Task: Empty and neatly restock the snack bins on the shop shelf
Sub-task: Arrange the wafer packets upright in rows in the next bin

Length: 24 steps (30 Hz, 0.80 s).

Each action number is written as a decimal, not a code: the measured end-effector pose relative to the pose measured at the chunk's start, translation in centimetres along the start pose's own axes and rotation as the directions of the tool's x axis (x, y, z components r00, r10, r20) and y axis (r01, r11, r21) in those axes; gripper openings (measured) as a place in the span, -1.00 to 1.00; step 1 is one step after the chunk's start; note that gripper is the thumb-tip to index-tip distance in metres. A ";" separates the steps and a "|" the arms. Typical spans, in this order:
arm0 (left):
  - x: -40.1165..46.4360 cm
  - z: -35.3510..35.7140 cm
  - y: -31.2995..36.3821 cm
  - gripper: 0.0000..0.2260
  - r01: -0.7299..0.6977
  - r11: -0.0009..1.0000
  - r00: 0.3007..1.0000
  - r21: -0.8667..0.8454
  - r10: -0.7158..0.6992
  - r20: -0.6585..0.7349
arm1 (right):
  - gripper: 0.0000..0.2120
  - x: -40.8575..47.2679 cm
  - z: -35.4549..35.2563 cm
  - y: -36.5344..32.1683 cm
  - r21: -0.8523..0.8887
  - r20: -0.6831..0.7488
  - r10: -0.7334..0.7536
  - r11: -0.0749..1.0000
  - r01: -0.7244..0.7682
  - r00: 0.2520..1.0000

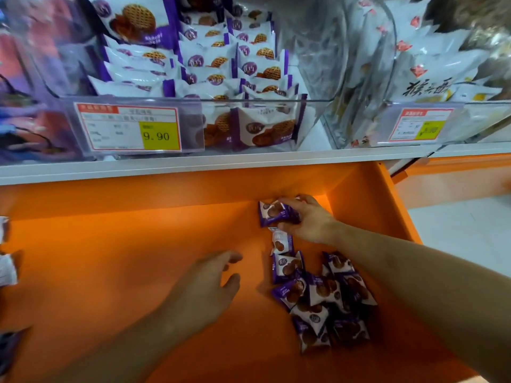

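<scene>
Several purple-and-white snack packets (320,297) lie in a loose heap on the orange drawer floor (124,258), right of centre. At the far end of the heap my right hand (309,219) grips a small bunch of packets (273,212), fingers and thumb curled round them. My left hand (210,286) hovers over the bare orange floor left of the heap, fingers loosely spread and holding nothing. Above, a clear plastic bin (249,100) on the white shelf holds neat rows of the same packets (221,62) behind a 9.90 price tag (130,128).
A second clear bin (414,78) of white snack bags with red marks stands to the right, with its own price tag (421,125). A blurred bin of darker packs sits at the left. A few loose packets (7,269) lie at the drawer's left edge. The drawer's right wall (392,205) rises beside my right arm.
</scene>
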<state>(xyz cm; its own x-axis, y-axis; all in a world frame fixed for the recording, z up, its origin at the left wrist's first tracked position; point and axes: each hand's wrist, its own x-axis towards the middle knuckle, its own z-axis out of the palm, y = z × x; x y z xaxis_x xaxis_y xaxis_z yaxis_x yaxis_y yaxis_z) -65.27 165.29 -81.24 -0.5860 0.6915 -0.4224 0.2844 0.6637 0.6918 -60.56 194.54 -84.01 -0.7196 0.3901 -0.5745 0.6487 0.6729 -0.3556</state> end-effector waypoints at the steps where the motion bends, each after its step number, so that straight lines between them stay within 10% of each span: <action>1: 0.4 0.2 -0.5 -0.68 -0.010 1.000 1.000 -0.002 0.010 -0.007 | -0.25 0.7 0.4 -0.6 -0.028 0.027 -0.015 0.999 0.016 1.000; 8: 1.0 0.2 -2.7 -0.70 0.053 0.994 0.998 -0.090 -0.056 -0.026 | -0.52 3.0 4.3 -3.4 -0.220 -0.056 -0.209 0.956 0.192 0.976; 17: 0.3 -4.3 -1.3 -0.42 0.225 0.811 0.957 -0.539 -0.288 -0.034 | -0.66 -4.4 2.9 -11.1 0.252 -0.090 -0.477 0.839 0.483 0.875; 24: -6.2 -13.3 4.2 -0.79 0.099 0.723 0.992 -0.684 -0.123 0.013 | -0.34 -14.8 -4.4 -16.2 0.600 0.027 -0.519 0.692 0.402 0.854</action>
<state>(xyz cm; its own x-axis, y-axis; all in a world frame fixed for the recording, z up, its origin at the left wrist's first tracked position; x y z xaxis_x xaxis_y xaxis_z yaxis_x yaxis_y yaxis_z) -70.51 160.06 -67.95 -0.6063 0.6084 -0.5121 -0.3713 0.3529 0.8588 -61.48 180.60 -66.48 -0.9447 -0.0335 -0.3261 0.3085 0.2453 -0.9190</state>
